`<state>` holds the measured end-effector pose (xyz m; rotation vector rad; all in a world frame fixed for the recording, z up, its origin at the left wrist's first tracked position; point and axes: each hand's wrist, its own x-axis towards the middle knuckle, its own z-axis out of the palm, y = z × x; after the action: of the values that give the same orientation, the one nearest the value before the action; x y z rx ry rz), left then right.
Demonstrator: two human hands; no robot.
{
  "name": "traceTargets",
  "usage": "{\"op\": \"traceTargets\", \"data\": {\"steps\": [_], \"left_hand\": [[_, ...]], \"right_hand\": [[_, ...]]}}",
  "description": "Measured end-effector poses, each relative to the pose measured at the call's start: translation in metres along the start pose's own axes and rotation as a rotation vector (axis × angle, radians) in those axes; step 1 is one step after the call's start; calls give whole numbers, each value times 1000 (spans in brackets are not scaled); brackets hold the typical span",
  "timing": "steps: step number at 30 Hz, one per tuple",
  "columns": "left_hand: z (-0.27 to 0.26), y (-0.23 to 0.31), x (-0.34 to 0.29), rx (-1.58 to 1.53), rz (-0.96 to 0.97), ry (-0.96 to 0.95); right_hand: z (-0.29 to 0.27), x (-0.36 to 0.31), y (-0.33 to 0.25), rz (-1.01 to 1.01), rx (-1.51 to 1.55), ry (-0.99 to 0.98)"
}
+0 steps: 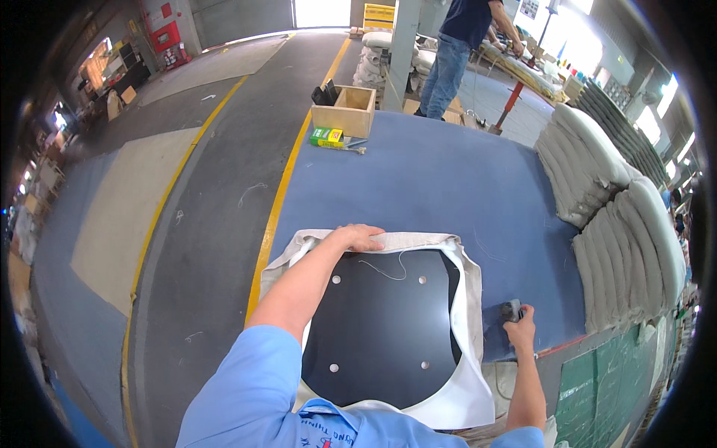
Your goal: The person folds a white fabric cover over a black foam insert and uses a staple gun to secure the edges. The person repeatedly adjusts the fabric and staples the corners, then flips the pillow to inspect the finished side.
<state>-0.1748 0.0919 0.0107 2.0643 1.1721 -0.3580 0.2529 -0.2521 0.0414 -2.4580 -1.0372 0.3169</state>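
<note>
At lower centre, your left hand [361,239] lies on the cover [422,240], whether pinching I can't tell; your right hand [521,330] has its fingers around a tool [511,309]. Seemingly you're folding over the panel [381,321]; next likely calls for fastening.

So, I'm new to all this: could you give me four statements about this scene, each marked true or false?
1. The bare left hand touches beige fabric along the flat black panel's far edge. True.
2. The bare right hand is empty. False: the right hand grips a dark grey handheld object.
3. The black panel shows four small, round, pale spots. True.
4. The open, pale wooden box stands right of the stacked greyish cushions. False: the wooden box stands left of the cushions.
</note>
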Motion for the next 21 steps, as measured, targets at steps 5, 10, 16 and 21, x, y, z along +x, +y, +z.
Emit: {"op": "traceTargets", "data": {"steps": [5, 10, 16, 21], "left_hand": [[7, 6, 4, 3, 41, -1], [0, 17, -5, -31, 40, -54], [-6, 0, -14, -39, 70, -42], [-6, 27, -23, -15, 45, -35]], "right_hand": [[-59, 10, -63, 102, 426, -382], [-51, -4, -188, -47, 635, -686], [45, -16, -303, 7, 726, -952], [100, -20, -319, 123, 602, -891]]}}
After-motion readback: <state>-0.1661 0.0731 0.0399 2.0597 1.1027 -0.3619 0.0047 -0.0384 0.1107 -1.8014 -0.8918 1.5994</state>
